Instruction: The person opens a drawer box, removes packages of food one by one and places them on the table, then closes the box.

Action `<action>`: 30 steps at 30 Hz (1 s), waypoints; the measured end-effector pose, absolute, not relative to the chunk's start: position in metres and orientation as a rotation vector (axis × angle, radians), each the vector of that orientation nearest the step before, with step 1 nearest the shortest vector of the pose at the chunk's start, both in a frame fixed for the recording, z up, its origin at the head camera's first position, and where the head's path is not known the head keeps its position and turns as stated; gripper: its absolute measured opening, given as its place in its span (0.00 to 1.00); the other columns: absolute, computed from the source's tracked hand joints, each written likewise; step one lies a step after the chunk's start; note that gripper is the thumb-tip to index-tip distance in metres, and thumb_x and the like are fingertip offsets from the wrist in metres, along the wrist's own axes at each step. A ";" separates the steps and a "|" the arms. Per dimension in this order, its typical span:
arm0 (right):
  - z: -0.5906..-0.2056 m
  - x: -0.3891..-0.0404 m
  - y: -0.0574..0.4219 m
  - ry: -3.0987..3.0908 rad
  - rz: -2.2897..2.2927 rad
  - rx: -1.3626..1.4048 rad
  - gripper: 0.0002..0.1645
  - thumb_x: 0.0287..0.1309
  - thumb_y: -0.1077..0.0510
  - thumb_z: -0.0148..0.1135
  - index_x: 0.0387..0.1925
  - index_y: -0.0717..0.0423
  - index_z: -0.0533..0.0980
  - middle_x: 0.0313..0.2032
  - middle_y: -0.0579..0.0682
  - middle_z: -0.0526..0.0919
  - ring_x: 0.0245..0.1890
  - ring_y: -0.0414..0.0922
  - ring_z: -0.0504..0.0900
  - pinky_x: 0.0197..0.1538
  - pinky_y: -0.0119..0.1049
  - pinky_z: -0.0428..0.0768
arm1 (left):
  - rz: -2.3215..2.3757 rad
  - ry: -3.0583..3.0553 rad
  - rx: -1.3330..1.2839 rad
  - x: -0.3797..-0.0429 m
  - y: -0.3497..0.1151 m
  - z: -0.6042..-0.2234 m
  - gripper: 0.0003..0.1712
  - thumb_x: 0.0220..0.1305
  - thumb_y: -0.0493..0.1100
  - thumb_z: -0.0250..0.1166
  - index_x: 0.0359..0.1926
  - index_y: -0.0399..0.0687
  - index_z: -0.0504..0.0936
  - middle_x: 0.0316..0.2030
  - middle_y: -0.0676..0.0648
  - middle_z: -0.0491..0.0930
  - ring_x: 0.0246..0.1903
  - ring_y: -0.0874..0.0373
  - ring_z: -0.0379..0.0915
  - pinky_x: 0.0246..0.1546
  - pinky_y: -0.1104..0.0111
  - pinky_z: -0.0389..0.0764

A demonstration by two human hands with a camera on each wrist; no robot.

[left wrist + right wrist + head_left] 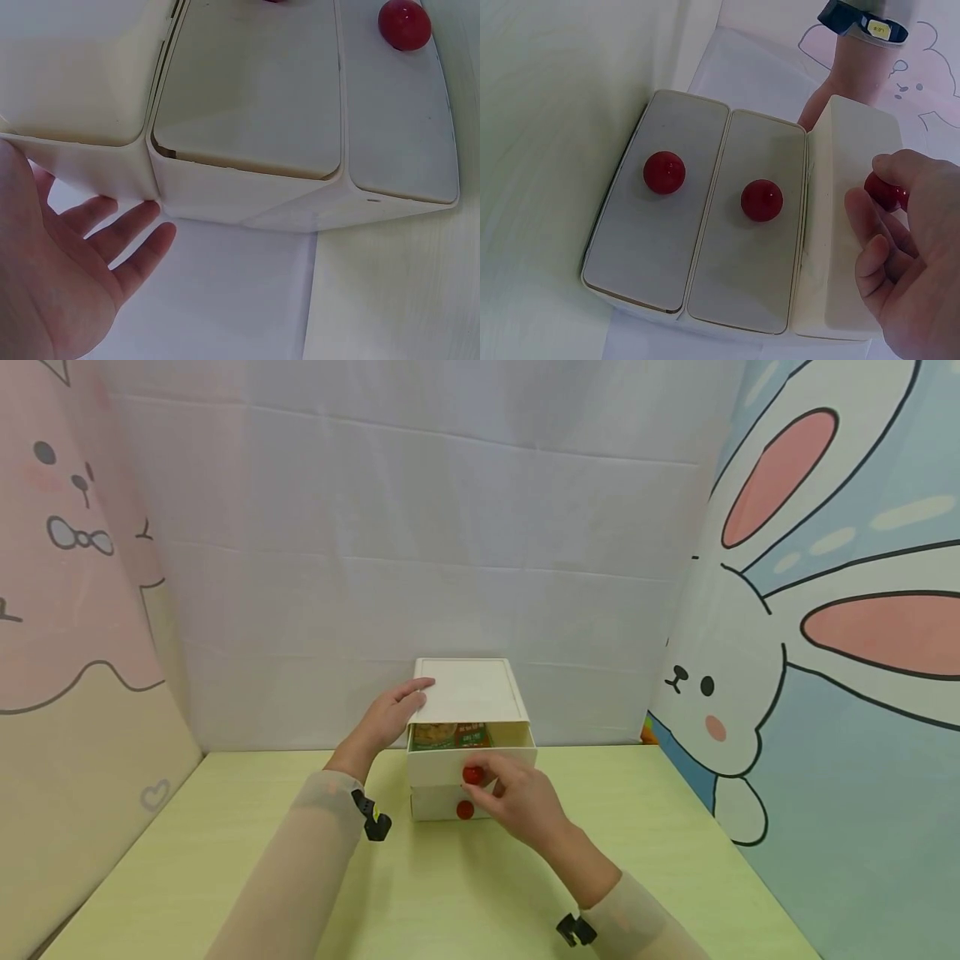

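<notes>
Sleeves (292,872) cover both your forearms, reaching in from 7 and 5 o'clock over the tabletop (637,827). At your 12 o'clock stands a white drawer cabinet (476,685), its top drawer (438,768) partly out, a green packet (450,737) inside. Your right hand (525,797) pinches that drawer's red knob (473,775); your left hand (386,718), fingers extended, touches the cabinet's 10 o'clock edge.
</notes>
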State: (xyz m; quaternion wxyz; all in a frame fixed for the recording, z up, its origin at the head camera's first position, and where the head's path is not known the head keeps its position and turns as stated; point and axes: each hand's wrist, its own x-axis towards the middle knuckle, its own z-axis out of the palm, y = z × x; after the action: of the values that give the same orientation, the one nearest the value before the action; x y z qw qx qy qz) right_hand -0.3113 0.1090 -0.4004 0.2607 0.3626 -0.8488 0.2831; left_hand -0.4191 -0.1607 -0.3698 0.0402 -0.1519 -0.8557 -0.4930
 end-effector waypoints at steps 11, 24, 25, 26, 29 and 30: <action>-0.400 -0.307 0.110 -2.321 0.785 0.963 0.18 0.65 0.57 0.79 0.55 0.51 0.86 0.39 0.45 0.93 0.26 0.34 0.82 0.31 0.24 0.80 | -1.540 -2.602 -0.466 -0.419 -0.159 -0.371 0.31 0.89 0.57 0.44 0.84 0.59 0.68 0.86 0.41 0.61 0.84 0.34 0.57 0.82 0.34 0.59; -0.401 -0.301 0.115 -2.295 0.803 0.985 0.19 0.63 0.60 0.80 0.55 0.52 0.86 0.41 0.45 0.92 0.28 0.34 0.84 0.32 0.24 0.81 | -1.510 -2.543 -0.536 -0.417 -0.156 -0.372 0.31 0.89 0.54 0.45 0.83 0.49 0.69 0.91 0.46 0.39 0.90 0.41 0.32 0.86 0.36 0.43; -0.401 -0.300 0.116 -2.293 0.808 0.986 0.19 0.63 0.60 0.80 0.55 0.52 0.86 0.41 0.45 0.92 0.28 0.34 0.84 0.32 0.24 0.82 | -1.512 -2.542 -0.533 -0.416 -0.156 -0.372 0.31 0.89 0.54 0.45 0.83 0.49 0.70 0.91 0.47 0.39 0.90 0.42 0.32 0.87 0.36 0.44; -0.401 -0.300 0.116 -2.292 0.812 0.987 0.19 0.63 0.60 0.80 0.54 0.52 0.86 0.41 0.45 0.92 0.29 0.34 0.84 0.32 0.24 0.82 | -1.510 -2.543 -0.533 -0.416 -0.155 -0.372 0.31 0.89 0.54 0.45 0.83 0.49 0.70 0.91 0.47 0.40 0.90 0.42 0.32 0.87 0.36 0.44; -0.401 -0.298 0.118 -2.293 0.825 0.989 0.18 0.64 0.60 0.80 0.54 0.51 0.86 0.42 0.45 0.92 0.29 0.34 0.84 0.33 0.24 0.82 | -1.513 -2.541 -0.528 -0.414 -0.154 -0.371 0.31 0.89 0.54 0.46 0.83 0.49 0.70 0.91 0.48 0.41 0.90 0.42 0.34 0.86 0.36 0.45; -0.401 -0.298 0.119 -2.294 0.825 0.991 0.18 0.64 0.60 0.80 0.54 0.51 0.86 0.42 0.45 0.92 0.29 0.34 0.84 0.33 0.24 0.82 | -1.515 -2.541 -0.526 -0.413 -0.153 -0.371 0.31 0.89 0.54 0.46 0.83 0.49 0.70 0.91 0.48 0.41 0.90 0.42 0.34 0.86 0.37 0.46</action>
State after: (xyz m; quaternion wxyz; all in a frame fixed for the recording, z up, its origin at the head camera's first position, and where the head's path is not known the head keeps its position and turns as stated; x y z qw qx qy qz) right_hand -0.2977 0.1187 -0.4007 0.2524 0.3645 -0.8435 0.3033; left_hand -0.4132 -0.1532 -0.3713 0.0686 -0.1746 -0.8437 -0.5030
